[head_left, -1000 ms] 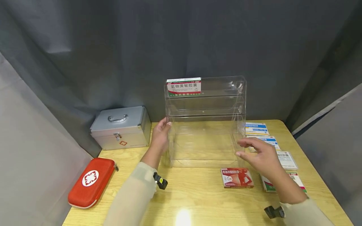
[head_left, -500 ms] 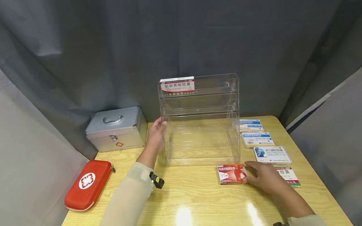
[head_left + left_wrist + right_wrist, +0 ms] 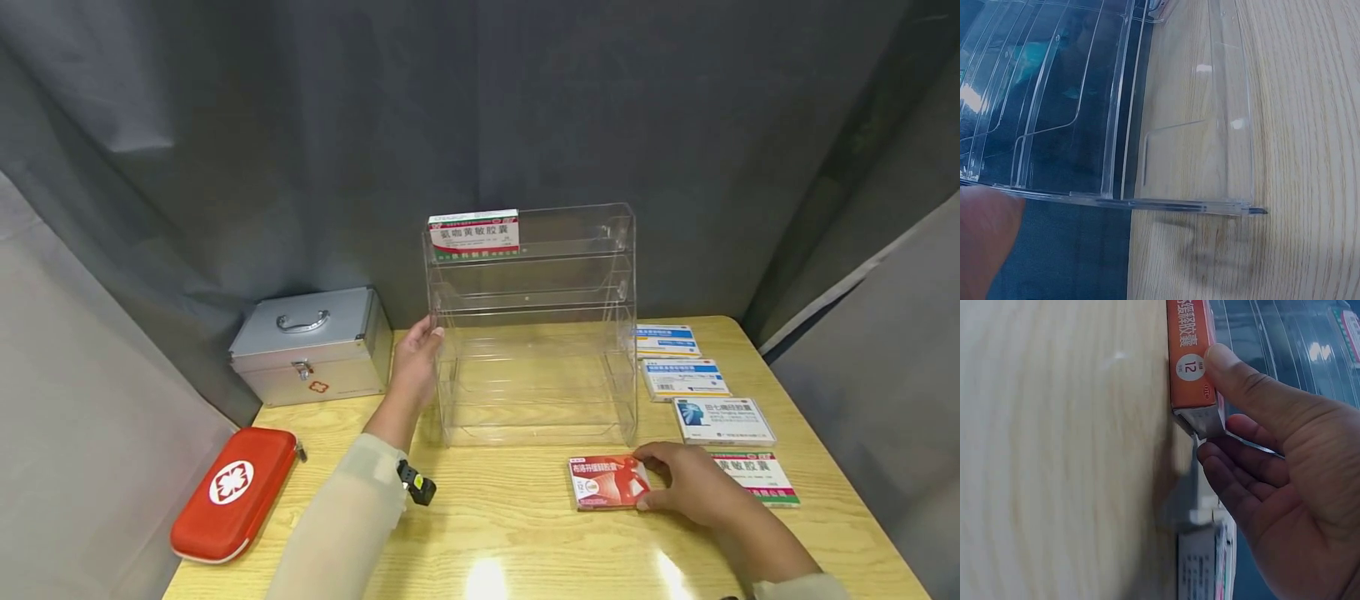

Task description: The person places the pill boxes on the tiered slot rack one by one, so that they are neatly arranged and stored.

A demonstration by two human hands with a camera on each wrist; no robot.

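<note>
A clear plastic tiered display rack stands upright on the table. My left hand grips its left side edge; in the left wrist view only part of that hand shows against the rack's side. In front of the rack's right corner lies a red medicine box. My right hand pinches the right end of this box, and in the right wrist view the thumb lies on the printed face of the box. On the rack's top tier, at the left, stands a white, red and green medicine box.
Several medicine boxes lie in a column on the right: two blue-and-white boxes, a white box and a green-edged box partly behind my right hand. At left are a silver first-aid case and a red zip pouch.
My right hand has come down from beside the rack's right edge to the red box and taken its right end. The box has shifted slightly toward me. My left hand stays on the rack.
</note>
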